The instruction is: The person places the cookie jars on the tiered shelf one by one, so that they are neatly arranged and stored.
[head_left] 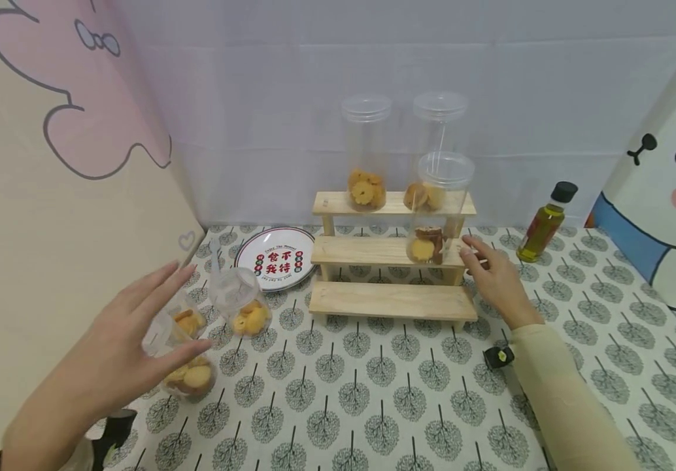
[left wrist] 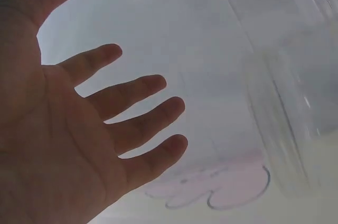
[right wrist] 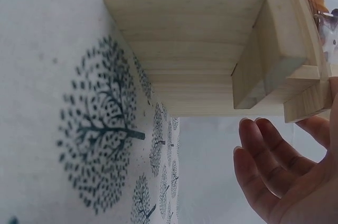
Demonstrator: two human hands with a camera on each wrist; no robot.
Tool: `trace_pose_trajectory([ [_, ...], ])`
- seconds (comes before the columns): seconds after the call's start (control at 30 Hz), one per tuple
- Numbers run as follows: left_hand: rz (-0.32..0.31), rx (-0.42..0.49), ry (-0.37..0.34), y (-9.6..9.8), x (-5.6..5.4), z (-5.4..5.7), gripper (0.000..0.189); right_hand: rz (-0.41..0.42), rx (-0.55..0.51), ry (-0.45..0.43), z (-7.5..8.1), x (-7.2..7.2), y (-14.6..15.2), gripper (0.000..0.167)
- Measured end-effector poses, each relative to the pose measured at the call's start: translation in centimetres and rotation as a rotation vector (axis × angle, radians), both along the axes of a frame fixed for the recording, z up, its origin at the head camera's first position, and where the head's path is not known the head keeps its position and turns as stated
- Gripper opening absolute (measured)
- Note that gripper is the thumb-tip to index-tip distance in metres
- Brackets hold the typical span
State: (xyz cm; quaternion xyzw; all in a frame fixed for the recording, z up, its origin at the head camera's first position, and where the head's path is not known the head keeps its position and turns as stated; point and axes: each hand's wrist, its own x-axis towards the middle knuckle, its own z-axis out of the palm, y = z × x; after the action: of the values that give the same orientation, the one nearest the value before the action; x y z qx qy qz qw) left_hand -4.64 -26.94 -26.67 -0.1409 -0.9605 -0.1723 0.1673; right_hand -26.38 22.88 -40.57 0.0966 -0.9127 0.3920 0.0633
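My left hand (head_left: pixel 120 333) hovers at the left with fingers and thumb spread, holding nothing. Close beyond it stand clear jars of cookies, one in front (head_left: pixel 193 378) partly covered by the hand and another (head_left: pixel 250 317) to its right. In the left wrist view a clear jar (left wrist: pixel 285 123) lies apart from the fingertips. My right hand (head_left: pixel 497 284) is at the right end of a three-step wooden rack (head_left: pixel 393 299), fingers loosely bent, fingertips right at the middle step's end. Beside them, a tall clear jar of cookies (head_left: pixel 440 212) stands on that step.
Two more tall cookie jars stand on the top step, one left (head_left: pixel 366 157) and one right (head_left: pixel 440 118). A white plate (head_left: pixel 246 252) with red lettering lies left of the rack. An oil bottle (head_left: pixel 540 229) stands at right. Curtains enclose the tree-patterned tablecloth (head_left: pixel 320 373).
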Motion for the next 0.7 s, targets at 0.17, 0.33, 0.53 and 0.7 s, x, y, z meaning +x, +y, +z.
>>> trace_pose_trajectory([
  [0.17,0.100,0.081,-0.020,-4.4,2.1,-1.1,0.101,0.001,-0.004,-0.007,0.0,0.0,-0.1,0.062],
  [0.33,0.169,0.135,-0.085,-6.7,3.0,-2.6,0.102,0.002,0.000,-0.015,0.0,0.1,0.1,0.064],
  [0.53,0.214,0.168,-0.127,-7.5,3.2,-4.4,0.104,0.002,0.003,-0.024,0.2,0.1,0.1,0.064],
  [0.7,0.234,0.205,-0.140,-7.8,3.0,-5.4,0.103,0.004,-0.002,-0.028,0.2,0.0,-0.1,0.064],
])
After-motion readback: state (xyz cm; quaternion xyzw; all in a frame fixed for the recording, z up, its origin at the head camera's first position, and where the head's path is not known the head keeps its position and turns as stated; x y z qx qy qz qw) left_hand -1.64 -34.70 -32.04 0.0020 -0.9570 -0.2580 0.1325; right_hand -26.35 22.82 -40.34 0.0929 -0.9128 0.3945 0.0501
